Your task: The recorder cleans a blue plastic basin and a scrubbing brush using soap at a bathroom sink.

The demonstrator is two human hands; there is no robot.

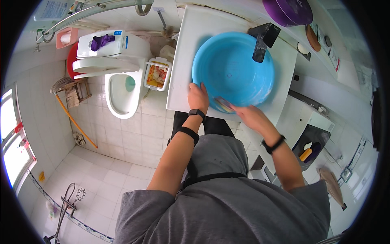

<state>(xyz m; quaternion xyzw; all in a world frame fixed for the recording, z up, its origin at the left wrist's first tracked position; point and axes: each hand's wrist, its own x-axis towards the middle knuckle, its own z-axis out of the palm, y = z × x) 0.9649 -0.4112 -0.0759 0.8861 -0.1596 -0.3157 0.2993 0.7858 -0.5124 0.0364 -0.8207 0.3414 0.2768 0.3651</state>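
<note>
A blue plastic basin sits on the white sink counter, under a black faucet. My left hand grips the basin's near left rim. In my right hand is a scrubbing brush, blurred by motion, so its exact form is hard to make out. The brush lies against the inner wall at the near side of the basin. Whitish foam streaks mark the basin's right inner wall. Its bottom bears a small printed mark.
Left of the counter stand a lidded trash bin with waste in it and a toilet with its lid raised. A purple cloth lies on the tank. A mop leans farther left. Above the faucet, a purple container rests on a shelf.
</note>
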